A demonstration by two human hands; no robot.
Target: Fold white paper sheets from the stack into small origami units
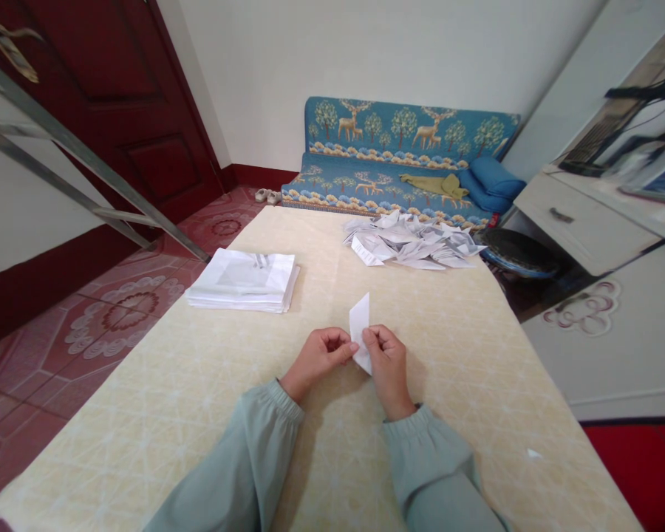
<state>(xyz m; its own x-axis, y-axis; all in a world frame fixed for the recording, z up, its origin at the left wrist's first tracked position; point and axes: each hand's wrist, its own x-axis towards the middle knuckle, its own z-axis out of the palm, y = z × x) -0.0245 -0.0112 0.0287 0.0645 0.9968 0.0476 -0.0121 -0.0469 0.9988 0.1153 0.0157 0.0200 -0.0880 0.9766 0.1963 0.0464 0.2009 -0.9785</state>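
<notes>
A small folded piece of white paper (360, 318) stands tilted between my hands, its pointed corner upward. My left hand (324, 355) pinches its left edge between thumb and curled fingers. On the other side my right hand (389, 366) grips the paper, thumb flat on its face. Beyond them to the right lies a loose heap of folded paper pieces (415, 240), whitish and grey, many with pointed ends. To the left rests a stack of white paper sheets (244, 281), with dark print showing on the top sheet.
A cream patterned cloth covers the table (199, 414). A tiny paper scrap (533, 454) lies near its right side. Behind stands a blue sofa with deer patterns (388, 162). A metal ladder (89, 140) leans at the left, and a white desk (587, 214) with a round stool (518, 251) is at the right.
</notes>
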